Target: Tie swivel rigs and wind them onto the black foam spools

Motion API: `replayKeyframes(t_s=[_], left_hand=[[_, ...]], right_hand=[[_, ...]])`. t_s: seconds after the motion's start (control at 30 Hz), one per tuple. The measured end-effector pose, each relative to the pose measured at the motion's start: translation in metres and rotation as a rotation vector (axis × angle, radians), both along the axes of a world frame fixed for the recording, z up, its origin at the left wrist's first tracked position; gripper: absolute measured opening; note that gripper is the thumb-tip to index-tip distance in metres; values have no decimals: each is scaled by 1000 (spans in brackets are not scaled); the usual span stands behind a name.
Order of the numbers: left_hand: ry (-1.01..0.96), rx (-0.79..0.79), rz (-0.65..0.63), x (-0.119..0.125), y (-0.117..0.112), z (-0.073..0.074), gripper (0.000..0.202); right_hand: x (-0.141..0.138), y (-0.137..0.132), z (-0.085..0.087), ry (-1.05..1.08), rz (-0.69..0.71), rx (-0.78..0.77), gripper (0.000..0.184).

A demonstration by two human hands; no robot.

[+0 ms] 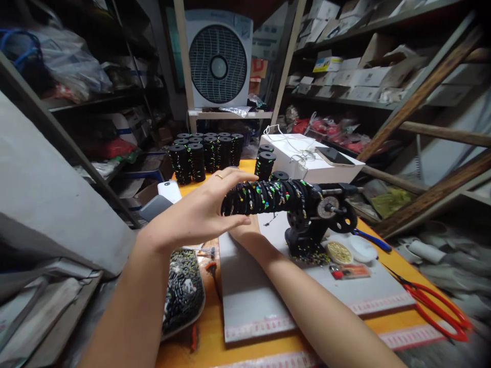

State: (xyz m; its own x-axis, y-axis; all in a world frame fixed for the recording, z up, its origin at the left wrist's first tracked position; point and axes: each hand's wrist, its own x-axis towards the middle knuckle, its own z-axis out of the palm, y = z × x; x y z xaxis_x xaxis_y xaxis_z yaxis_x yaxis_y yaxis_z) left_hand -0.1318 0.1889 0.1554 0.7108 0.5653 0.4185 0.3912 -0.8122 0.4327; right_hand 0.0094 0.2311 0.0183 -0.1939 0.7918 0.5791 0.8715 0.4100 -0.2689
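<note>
the long black cylindrical roll ringed with colourful beaded cords (264, 198) juts leftward from the black metal geared stand (306, 234). it seems light and stiff, its trimmings probably delicate and apt to snag, so the end farthest from the stand looks the safest hold. there the left hand (201, 210) clasps it, fingers over the top, thumb beneath. the right hand (243, 233) reaches under, left of the stand, fingers hidden; i cannot tell their grip.

Beaded roll (263, 197): black, flecked green, yellow, red, blue. Board (249, 296) below roll: grey-white, pink-patterned edge. Worktop (211, 319) beneath roll: orange-yellow. Scissors (411, 289) right of roll: red-handled.
</note>
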Motion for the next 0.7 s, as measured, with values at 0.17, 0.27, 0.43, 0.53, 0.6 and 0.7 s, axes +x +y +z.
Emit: replayKeyframes(t_s=[0.17, 0.27, 0.43, 0.53, 0.6, 0.7], left_hand=[[-45, -40, -8, -20, 3, 5, 71], [-36, -95, -5, -26, 3, 6, 72], [-17, -99, 16, -25, 1, 6, 70], [-4, -88, 24, -25, 1, 6, 68], [-1, -91, 26, -26, 0, 6, 67], [-1, -95, 56, -27, -1, 7, 66]], right_hand=[[2, -2, -2, -55, -103, -166, 26], [-2, -4, 2, -85, -123, -224, 27], [-12, -1, 7, -107, -128, -251, 28], [-16, 0, 6, -107, -135, -243, 27], [-17, -1, 5, -103, -137, -228, 27], [-15, -2, 1, -99, -129, -206, 27]])
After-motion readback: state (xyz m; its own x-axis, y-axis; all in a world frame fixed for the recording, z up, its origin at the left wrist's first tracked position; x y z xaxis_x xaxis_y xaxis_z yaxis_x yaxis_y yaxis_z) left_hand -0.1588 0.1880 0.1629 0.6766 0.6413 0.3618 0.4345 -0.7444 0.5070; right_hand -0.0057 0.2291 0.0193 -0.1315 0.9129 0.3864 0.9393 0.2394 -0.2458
